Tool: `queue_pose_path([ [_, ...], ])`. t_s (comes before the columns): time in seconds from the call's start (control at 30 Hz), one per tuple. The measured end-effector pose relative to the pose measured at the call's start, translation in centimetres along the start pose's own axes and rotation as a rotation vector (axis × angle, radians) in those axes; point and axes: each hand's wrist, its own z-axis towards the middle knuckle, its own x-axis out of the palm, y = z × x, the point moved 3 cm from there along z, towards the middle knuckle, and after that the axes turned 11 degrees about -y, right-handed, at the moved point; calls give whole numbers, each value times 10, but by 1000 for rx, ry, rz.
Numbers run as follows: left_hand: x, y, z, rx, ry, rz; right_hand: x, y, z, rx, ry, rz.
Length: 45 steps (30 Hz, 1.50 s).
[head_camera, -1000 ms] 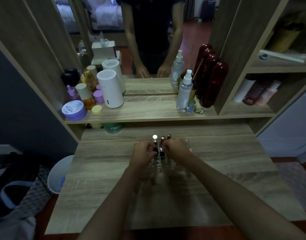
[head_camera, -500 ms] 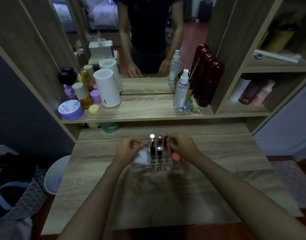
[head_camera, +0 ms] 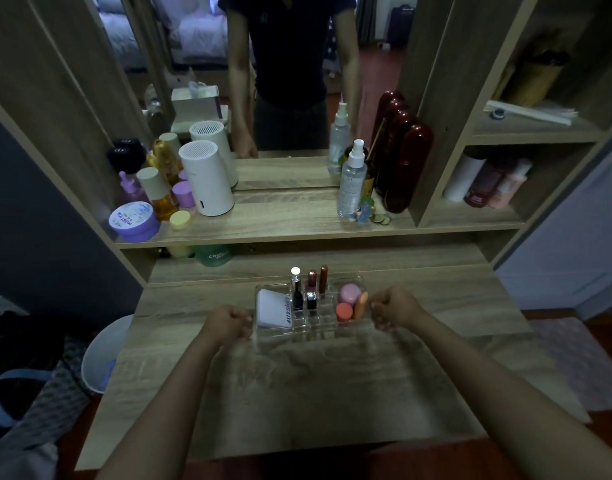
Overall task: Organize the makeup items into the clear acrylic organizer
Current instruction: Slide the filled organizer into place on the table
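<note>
The clear acrylic organizer (head_camera: 315, 330) stands on the wooden desk (head_camera: 297, 393), toward its back. Its left compartment holds a white packet (head_camera: 272, 306). Lipsticks (head_camera: 311, 285) stand upright in the middle cells. The right compartment holds a pink round pot (head_camera: 348, 293), an orange pot (head_camera: 343, 311) and an orange stick (head_camera: 361, 304). My left hand (head_camera: 228, 322) is curled against the organizer's left wall. My right hand (head_camera: 394, 306) is curled against its right wall. Both appear to grip the organizer's sides.
A shelf (head_camera: 290, 223) above the desk carries a white cylinder (head_camera: 207, 178), jars and bottles at left, and a spray bottle (head_camera: 351, 181) and dark red cases (head_camera: 403, 168) at right. A mirror stands behind. A white bin (head_camera: 100, 355) sits left of the desk.
My hands have moved apart from the lipsticks at the organizer's middle out to its left and right walls. The items inside are now uncovered.
</note>
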Motion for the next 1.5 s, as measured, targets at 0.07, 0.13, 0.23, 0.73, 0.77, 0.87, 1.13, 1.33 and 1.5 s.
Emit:
queue_pose_path([
  [0.07,4,2,-3,-15,11,-23,5,0,-2,25,0,0],
  [0.13,9,3,-8,-35,32,-88,6,1,-2,28,-31,-38],
  [0.23,13,5,-9,-53,12,-154,8,1,-3,26,-62,-44],
  [0.73,12,-4,-14,77,-129,140,15,1,-5,-20,-151,-57],
  [0.77,13,-5,-15,86,-136,150,14,1,-5,-34,-157,-67],
  [0.87,19,-11,-20,98,-136,157,9,-2,-5,-34,-158,-61],
  [1.13,61,-27,-28,172,-75,227,-26,-31,-10,-24,-211,-176],
  [1.33,108,-49,-38,198,-66,221,-63,-68,-7,53,-231,-190],
  [1.5,150,-72,-47,206,-38,201,-91,-107,-1,102,-258,-180],
])
